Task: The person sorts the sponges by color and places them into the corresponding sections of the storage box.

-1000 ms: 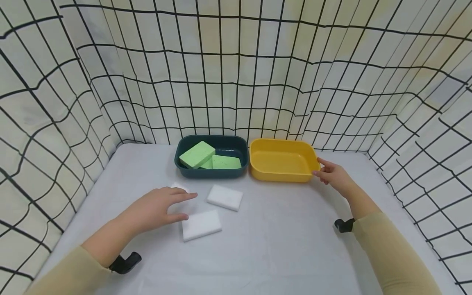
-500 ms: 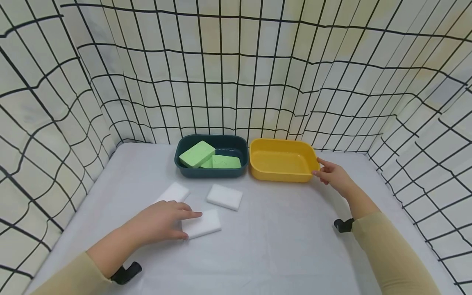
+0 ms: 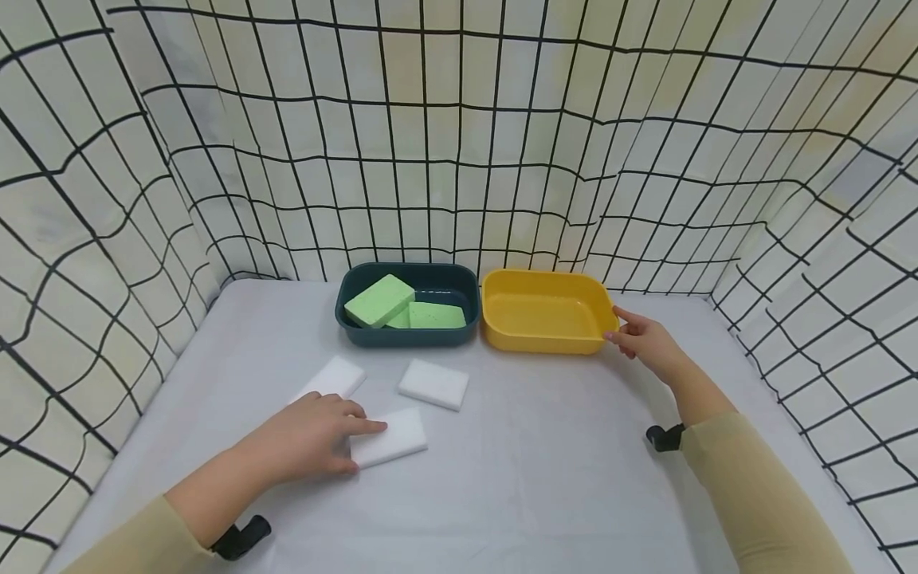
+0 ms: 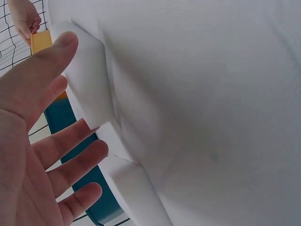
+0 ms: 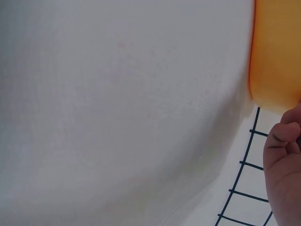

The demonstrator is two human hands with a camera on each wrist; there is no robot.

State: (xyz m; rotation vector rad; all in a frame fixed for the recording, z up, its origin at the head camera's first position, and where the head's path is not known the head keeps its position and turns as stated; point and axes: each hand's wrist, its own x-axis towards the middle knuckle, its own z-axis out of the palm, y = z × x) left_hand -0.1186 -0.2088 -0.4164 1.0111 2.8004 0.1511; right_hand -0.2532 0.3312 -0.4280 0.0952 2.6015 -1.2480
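Note:
Above the near white sponge block [image 3: 393, 440], my left hand [image 3: 308, 442] reaches with thumb and index apart. Its index tip overlaps the block's top and the thumb tip is at the near left corner. Spread fingers show beside that block in the left wrist view. A second white block [image 3: 433, 384] lies further back; a third white block [image 3: 335, 376] is partly hidden behind the left hand. My right hand [image 3: 649, 343] holds the right end of the yellow tray [image 3: 545, 343] between thumb and index; its other fingers are curled in the right wrist view.
A dark teal tray [image 3: 409, 336] stands left of the yellow one, with several green sponge blocks [image 3: 380, 300] inside. Black wire mesh [image 3: 459, 167] rises at the back and both sides of the white-covered table [image 3: 545, 478].
My left hand has come down and towards me onto the near white block, uncovering more of the third block. The right hand stays at the yellow tray.

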